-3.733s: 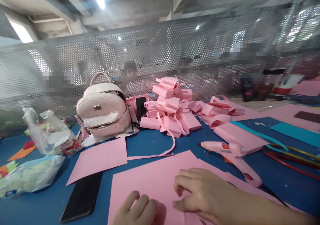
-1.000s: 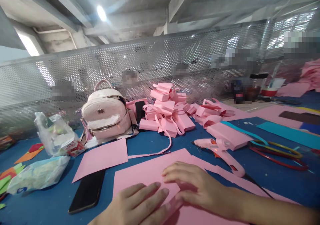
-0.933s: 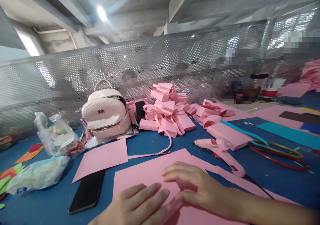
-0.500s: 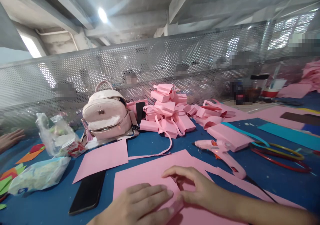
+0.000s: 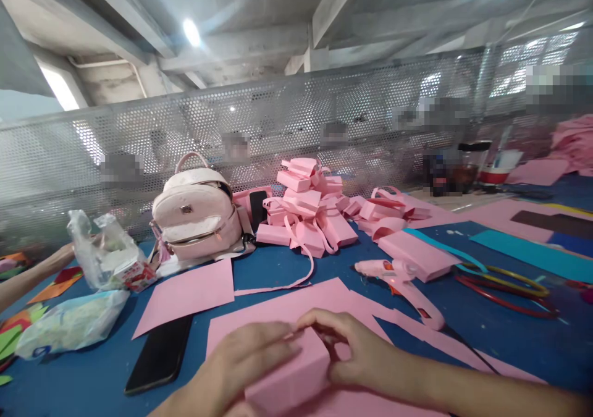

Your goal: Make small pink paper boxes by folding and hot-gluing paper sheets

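Observation:
A small folded pink paper box [image 5: 291,377] is between my hands, above a larger pink paper sheet [image 5: 324,296]. My left hand [image 5: 245,358] lies over the box's top and left side, fingers bent across it; its thumb is hidden. At the box's right end, my right hand [image 5: 354,346] grips with curled fingers on top and the thumb low at the end. To the right of my right hand, a pink hot glue gun [image 5: 407,284] rests on the blue table [image 5: 273,269]. A long pink paper strip [image 5: 430,336] runs beneath its handle.
Beyond the sheet are a heap of pink paper bags [image 5: 308,201] and a pale backpack [image 5: 197,210]. A black phone [image 5: 160,355] lies left, partly under another pink sheet [image 5: 194,293]. Plastic bags [image 5: 76,324] and another person's arm [image 5: 37,275] are at far left.
The box has tilted up between my hands, so its front side now shows. My left fingers have bent over it. The other person's arm has reached farther in, behind the plastic bag.

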`<state>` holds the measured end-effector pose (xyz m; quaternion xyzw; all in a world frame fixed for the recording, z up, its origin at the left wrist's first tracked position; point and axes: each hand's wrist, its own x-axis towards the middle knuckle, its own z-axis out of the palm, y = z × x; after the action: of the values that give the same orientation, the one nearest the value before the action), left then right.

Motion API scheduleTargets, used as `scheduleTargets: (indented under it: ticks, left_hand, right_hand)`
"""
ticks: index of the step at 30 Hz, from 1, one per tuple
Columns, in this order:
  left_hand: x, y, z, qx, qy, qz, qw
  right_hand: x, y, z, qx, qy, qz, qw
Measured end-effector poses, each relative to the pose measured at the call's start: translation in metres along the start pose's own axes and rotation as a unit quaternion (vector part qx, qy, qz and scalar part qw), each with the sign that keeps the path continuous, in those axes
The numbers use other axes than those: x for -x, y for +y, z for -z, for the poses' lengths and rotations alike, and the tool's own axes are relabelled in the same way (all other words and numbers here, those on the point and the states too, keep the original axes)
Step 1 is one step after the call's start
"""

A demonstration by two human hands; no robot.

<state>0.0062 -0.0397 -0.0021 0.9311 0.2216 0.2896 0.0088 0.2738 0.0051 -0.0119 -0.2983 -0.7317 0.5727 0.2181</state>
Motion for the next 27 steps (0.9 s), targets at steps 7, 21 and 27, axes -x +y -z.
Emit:
scheduleTargets:
  ticks: [7, 21, 27]
  left_hand:
    - [0.01, -0.022, 0.0, 0.077, 0.077, 0.232, 0.967]
    - [0.013, -0.063, -0.011, -0.216, -0.046, 0.226, 0.949]
    - [0.005, -0.061, -0.011, -0.227, -0.068, 0.25, 0.939]
  right_hand:
    - [0.0, -0.003, -0.001, -0.017, 0.03, 0.042, 0.999]
    - [-0.001, 0.007, -0.003, 0.043, 0.052, 0.062, 0.996]
    - [-0.003, 0.002, -0.006, 0.03, 0.054, 0.051, 0.997]
